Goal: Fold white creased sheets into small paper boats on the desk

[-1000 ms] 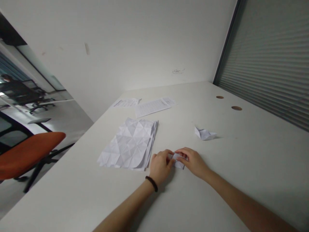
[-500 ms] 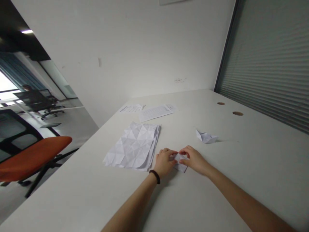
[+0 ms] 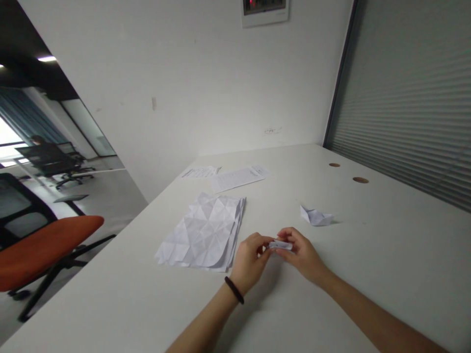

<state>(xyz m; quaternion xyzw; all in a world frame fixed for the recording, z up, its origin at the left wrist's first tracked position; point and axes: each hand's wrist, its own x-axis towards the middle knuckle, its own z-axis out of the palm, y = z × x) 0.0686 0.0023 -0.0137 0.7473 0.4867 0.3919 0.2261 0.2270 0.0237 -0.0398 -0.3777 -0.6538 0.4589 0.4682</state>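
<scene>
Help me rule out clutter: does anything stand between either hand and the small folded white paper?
Nothing visible: the left hand and right hand both hold the small folded white paper; the creased white paper stack lies aside.

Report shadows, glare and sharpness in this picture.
Head view: the folded paper between left hand and right hand shows little fine detail; head view: a soft shadow lies on the desk beside the left forearm; head view: the far-left window is washed out white; head view: the printed sheets are too soft to read.
</scene>
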